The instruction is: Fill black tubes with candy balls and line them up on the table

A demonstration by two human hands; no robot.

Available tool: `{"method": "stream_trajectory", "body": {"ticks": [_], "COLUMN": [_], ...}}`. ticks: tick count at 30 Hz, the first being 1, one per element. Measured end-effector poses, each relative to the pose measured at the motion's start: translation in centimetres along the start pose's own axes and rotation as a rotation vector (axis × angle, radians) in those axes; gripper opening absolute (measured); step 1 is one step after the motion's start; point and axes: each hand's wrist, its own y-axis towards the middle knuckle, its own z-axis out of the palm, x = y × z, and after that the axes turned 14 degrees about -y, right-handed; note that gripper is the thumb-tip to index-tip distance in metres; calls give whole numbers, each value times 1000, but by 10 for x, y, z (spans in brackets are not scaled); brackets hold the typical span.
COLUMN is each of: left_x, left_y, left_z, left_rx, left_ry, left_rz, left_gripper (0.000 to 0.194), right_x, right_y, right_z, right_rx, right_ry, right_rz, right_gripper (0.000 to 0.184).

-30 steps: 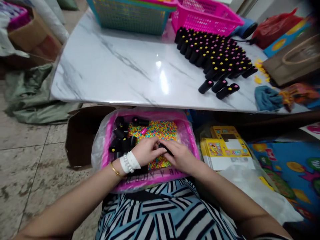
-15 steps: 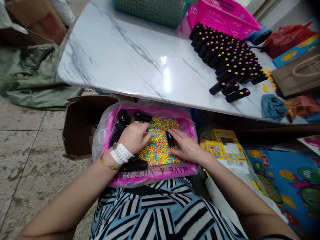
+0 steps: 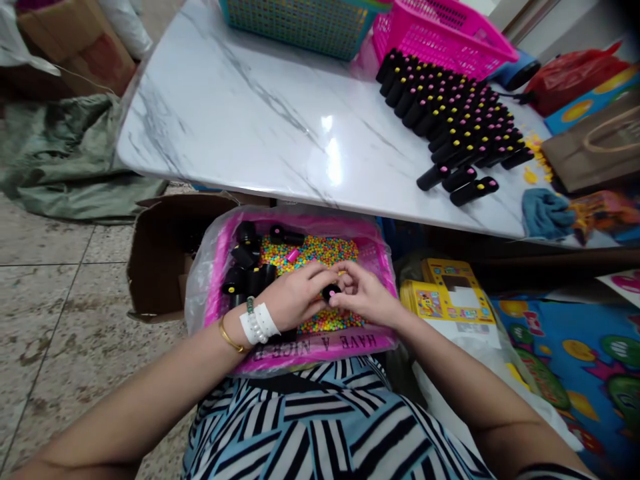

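Observation:
Over a pink basket (image 3: 383,267) lined with clear plastic, my two hands meet at one small black tube (image 3: 327,291) with a pink dot on its end. My left hand (image 3: 300,293) curls its fingers around the tube from the left. My right hand (image 3: 365,293) is closed on the same tube from the right, thumb near the pink dot. Beneath them lies a bed of tiny multicoloured balls (image 3: 330,248). More black tubes (image 3: 245,257) lie at the basket's left side, and a small pink piece (image 3: 293,255) rests on the balls.
A marble-patterned table (image 3: 240,133) stands just ahead, its edge above the basket. Many black tubes (image 3: 450,113) with pink or yellow dots are grouped on its right. Behind are a teal basket (image 3: 300,27) and another pink basket (image 3: 450,40). An open carton (image 3: 160,260) sits left.
My hands have come together over the balls. The black tube beside my right hand is now held between both hands. My left hand moved right, away from the other tubes, and a pink piece shows.

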Motion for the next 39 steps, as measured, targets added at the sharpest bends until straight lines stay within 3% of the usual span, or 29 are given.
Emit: {"method": "stream_trajectory", "body": {"ticks": [3, 6, 10, 15, 18, 21, 23, 27, 33, 36, 39], "left_x": [0, 3, 4, -5, -17, -27, -30, -32, -31, -28, -28], "left_y": [2, 3, 3, 1, -7, -20, -28, -32, -23, -18, -14], "left_z": [1, 1, 3, 0, -8, -16, -18, -16, -17, -17, -18], "left_rx": [-19, -85, -78, 25, 164, 307, 387, 479, 539, 589, 586], "left_ry": [-72, -24, 120, 328, 358, 369, 403, 471, 432, 386, 334], "left_rz": [11, -43, -107, -176, -189, -259, -293, -251, -240, -225, -226], "left_gripper": [25, 19, 28, 33, 33, 21, 12, 5, 8, 9, 10], "right_x": [5, 7, 7, -1, -13, -21, -23, -23, -24, -24, -22], "right_y": [-7, -11, -11, 0, 6, 4, 0, -7, -21, -29, -32], "right_z": [3, 2, 2, -3, -12, -16, -14, -12, -39, -48, -48], "right_rx": [-19, -151, -198, -119, -71, 93, 198, 280, -46, -83, -78], "right_ry": [79, -110, -368, -591, -850, -1148, -1206, -996, -484, -128, 95], "right_rz": [-51, -164, -296, -353, -498, -601, -633, -613, -387, -250, -217], "right_gripper": [52, 48, 36, 36, 28, 24, 23, 25, 32, 32, 35]}}
